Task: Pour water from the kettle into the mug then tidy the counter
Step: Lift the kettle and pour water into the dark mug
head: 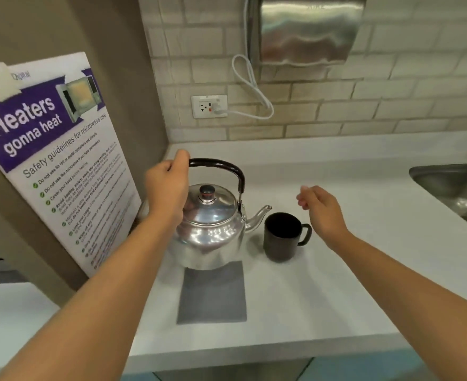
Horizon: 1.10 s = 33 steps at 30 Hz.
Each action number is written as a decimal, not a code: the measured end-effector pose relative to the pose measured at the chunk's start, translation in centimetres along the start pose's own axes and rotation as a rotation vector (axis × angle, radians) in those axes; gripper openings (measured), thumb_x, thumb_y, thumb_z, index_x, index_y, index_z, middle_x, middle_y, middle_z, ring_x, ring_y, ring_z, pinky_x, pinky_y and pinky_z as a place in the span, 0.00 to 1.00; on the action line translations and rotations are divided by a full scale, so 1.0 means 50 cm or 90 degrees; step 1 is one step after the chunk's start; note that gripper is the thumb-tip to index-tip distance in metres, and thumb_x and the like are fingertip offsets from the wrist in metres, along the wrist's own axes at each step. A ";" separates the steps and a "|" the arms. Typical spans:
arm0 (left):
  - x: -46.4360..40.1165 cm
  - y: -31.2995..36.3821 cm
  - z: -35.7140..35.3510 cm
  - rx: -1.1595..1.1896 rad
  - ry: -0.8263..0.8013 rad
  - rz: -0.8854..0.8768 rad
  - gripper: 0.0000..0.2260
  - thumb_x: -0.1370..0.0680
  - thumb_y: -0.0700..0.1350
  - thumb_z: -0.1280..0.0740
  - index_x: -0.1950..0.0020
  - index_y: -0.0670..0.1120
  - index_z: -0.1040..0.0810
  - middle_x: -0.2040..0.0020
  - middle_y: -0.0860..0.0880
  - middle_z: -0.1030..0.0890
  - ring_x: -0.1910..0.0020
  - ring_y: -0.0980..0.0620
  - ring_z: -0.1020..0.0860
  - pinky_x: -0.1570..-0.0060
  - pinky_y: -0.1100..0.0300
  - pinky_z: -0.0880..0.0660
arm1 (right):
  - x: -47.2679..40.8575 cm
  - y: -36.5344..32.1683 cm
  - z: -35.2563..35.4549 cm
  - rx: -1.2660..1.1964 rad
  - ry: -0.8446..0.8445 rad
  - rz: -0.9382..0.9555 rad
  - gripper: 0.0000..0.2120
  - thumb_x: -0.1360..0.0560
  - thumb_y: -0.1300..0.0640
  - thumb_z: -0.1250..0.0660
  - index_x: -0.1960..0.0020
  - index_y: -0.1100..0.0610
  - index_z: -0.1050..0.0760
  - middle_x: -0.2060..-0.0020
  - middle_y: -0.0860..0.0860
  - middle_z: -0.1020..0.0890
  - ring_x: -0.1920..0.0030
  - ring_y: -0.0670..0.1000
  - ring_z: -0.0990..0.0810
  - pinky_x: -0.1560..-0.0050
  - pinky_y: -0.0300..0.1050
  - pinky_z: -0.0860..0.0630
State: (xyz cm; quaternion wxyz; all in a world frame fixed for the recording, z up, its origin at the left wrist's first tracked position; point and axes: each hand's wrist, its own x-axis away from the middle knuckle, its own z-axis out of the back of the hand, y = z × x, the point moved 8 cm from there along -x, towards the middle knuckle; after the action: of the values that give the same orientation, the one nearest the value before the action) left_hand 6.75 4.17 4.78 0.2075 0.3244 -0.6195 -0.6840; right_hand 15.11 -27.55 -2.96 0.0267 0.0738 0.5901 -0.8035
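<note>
White bench (336, 284) runs beneath a tiled wall. From the head view, the left hand (169, 185) is clenched around the dark handle of the steel kettle (210, 229), which sits just beneath it. Right hand (320, 210) hovers loosely spread, empty, just above the dark mug (281, 240), which stands beside the spout.

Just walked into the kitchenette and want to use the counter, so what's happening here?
A person is about to pour. Their left hand is closed on the dark arched handle of a shiny metal kettle, which sits at the back edge of a grey square mat on the white counter. Its spout points at a dark mug standing just to its right. The right hand hovers open above the mug, holding nothing. No water is pouring yet.
</note>
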 end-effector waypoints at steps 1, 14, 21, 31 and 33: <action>0.009 0.000 -0.003 -0.004 0.003 -0.007 0.19 0.30 0.53 0.35 0.75 0.50 0.41 0.77 0.53 0.41 0.73 0.50 0.40 0.73 0.57 0.41 | 0.007 0.037 0.013 -0.008 0.013 -0.028 0.16 0.23 0.46 0.41 0.58 0.56 0.23 0.60 0.50 0.19 0.57 0.50 0.23 0.53 0.44 0.28; 0.051 0.001 -0.031 -0.075 0.069 0.001 0.21 0.34 0.55 0.34 0.77 0.50 0.42 0.79 0.54 0.43 0.74 0.50 0.41 0.71 0.54 0.40 | -0.002 0.181 -0.041 -0.089 -0.122 -0.158 0.12 0.29 0.57 0.44 0.71 0.54 0.40 0.73 0.50 0.35 0.70 0.50 0.38 0.66 0.45 0.38; 0.045 0.010 -0.044 -0.116 0.060 -0.015 0.20 0.34 0.54 0.34 0.80 0.48 0.39 0.81 0.55 0.44 0.75 0.48 0.41 0.76 0.57 0.40 | -0.027 0.183 -0.044 -0.102 -0.160 -0.113 0.14 0.29 0.58 0.44 0.73 0.52 0.41 0.76 0.46 0.36 0.73 0.47 0.38 0.66 0.46 0.37; 0.038 0.049 -0.106 -0.167 -0.005 -0.103 0.19 0.33 0.51 0.34 0.76 0.48 0.41 0.80 0.55 0.45 0.78 0.52 0.44 0.76 0.59 0.41 | -0.036 0.180 -0.043 -0.096 -0.180 -0.065 0.14 0.29 0.59 0.44 0.72 0.53 0.41 0.76 0.46 0.36 0.74 0.45 0.38 0.70 0.42 0.38; 0.039 0.063 -0.121 -0.189 -0.022 -0.136 0.19 0.34 0.52 0.34 0.76 0.47 0.41 0.81 0.55 0.45 0.79 0.55 0.45 0.78 0.62 0.43 | -0.036 0.181 -0.042 -0.094 -0.181 -0.057 0.13 0.29 0.58 0.44 0.72 0.53 0.41 0.75 0.47 0.36 0.72 0.46 0.38 0.68 0.43 0.37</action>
State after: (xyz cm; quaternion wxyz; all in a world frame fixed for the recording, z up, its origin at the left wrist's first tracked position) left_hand 9.26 -1.94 7.35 0.1688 0.3420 -0.4771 -0.7918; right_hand 18.26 -28.36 -11.83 0.0794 -0.0692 0.6406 -0.7606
